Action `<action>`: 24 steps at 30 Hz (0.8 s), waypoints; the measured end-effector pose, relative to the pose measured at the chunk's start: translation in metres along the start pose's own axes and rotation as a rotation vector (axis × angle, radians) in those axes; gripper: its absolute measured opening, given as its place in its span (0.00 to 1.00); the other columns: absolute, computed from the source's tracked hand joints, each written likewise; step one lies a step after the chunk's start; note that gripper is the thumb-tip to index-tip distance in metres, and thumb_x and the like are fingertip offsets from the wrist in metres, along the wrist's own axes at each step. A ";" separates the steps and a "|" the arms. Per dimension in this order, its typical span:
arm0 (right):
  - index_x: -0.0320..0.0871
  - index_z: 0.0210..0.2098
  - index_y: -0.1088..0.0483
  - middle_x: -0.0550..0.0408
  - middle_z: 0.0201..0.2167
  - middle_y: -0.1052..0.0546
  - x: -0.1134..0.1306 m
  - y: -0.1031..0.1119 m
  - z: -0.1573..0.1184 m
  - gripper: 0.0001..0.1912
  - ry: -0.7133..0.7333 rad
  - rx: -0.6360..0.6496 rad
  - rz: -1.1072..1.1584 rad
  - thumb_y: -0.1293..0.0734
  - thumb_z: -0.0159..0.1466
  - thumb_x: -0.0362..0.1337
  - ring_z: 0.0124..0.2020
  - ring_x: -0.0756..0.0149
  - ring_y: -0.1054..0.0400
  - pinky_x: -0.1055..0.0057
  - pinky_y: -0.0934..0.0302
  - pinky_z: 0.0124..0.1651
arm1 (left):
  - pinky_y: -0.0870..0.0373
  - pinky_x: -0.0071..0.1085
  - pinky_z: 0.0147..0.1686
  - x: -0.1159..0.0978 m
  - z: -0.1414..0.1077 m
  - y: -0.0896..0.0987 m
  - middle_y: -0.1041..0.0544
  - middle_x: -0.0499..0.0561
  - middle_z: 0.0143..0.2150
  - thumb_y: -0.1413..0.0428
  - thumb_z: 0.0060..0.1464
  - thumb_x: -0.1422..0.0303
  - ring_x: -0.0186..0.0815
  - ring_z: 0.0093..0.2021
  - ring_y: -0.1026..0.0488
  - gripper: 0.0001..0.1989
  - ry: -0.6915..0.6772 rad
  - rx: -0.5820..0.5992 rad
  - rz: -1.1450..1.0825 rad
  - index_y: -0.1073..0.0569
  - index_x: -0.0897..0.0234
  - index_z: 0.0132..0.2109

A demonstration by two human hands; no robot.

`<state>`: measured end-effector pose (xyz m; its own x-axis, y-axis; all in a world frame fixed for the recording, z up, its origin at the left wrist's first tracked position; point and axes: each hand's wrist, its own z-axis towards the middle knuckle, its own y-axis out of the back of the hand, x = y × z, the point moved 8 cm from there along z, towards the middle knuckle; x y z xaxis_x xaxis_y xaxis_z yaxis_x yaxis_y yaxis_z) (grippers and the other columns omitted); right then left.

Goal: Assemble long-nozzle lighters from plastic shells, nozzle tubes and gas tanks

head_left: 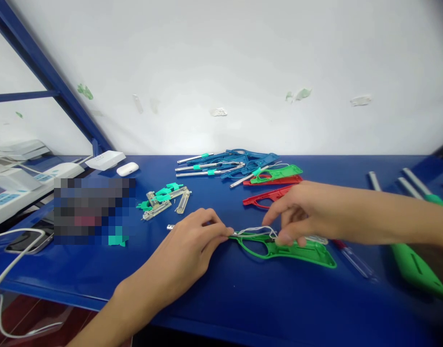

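A green half-shell of a long-necked lighter (301, 253) lies on the blue table, its inside facing up. My left hand (192, 243) is closed around the metal tube (170, 227) at the shell's narrow end; the tube's tip sticks out to the left. White wires (255, 230) loop along the top of the shell. Over the shell's middle, my right hand (292, 221) has its fingers curled and pinches at the wire, partly hiding the parts beneath. A clear piece (317, 239) shows behind the right thumb.
Behind lie blue shells with metal tubes (243, 164) and red shells (267, 195). Clear lighter tanks (183, 200) and teal pieces sit left of centre. A screwdriver (357, 262) and green lighters (420, 270) are at right. A power strip (58, 173) and cables stand far left.
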<state>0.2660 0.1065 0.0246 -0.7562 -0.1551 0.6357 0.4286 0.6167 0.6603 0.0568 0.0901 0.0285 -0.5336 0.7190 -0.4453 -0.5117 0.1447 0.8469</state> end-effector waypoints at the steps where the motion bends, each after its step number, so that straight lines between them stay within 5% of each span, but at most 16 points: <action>1: 0.56 0.53 0.21 0.61 0.33 0.15 0.001 0.000 0.000 0.24 0.007 0.004 -0.002 0.27 0.65 0.61 0.34 0.61 0.20 0.69 0.30 0.34 | 0.27 0.34 0.47 0.000 0.000 0.000 0.21 0.50 0.47 0.46 0.73 0.74 0.37 0.46 0.23 0.11 0.001 -0.001 0.000 0.18 0.59 0.49; 5: 0.56 0.53 0.21 0.60 0.34 0.15 0.005 -0.002 -0.002 0.21 0.042 0.012 -0.006 0.29 0.67 0.58 0.35 0.62 0.20 0.70 0.30 0.35 | 0.27 0.34 0.48 0.000 -0.001 -0.001 0.21 0.50 0.47 0.46 0.73 0.74 0.37 0.46 0.23 0.11 0.003 0.002 0.003 0.18 0.60 0.49; 16: 0.53 0.72 0.36 0.60 0.36 0.16 -0.003 -0.013 -0.003 0.34 0.033 0.020 0.077 0.28 0.69 0.47 0.36 0.64 0.20 0.72 0.29 0.38 | 0.27 0.34 0.47 -0.001 -0.001 -0.001 0.22 0.49 0.46 0.46 0.73 0.74 0.37 0.46 0.23 0.11 -0.003 0.000 0.011 0.18 0.60 0.49; 24: 0.58 0.57 0.22 0.59 0.37 0.15 -0.009 -0.018 -0.023 0.21 0.000 -0.238 -0.025 0.31 0.69 0.57 0.39 0.60 0.20 0.69 0.29 0.40 | 0.27 0.34 0.46 -0.003 -0.008 -0.001 0.23 0.49 0.47 0.46 0.71 0.78 0.38 0.46 0.23 0.13 -0.013 0.005 0.044 0.20 0.57 0.51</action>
<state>0.2765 0.0786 0.0162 -0.7680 -0.1681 0.6180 0.5140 0.4138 0.7514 0.0540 0.0824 0.0267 -0.5470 0.7332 -0.4041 -0.4846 0.1163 0.8670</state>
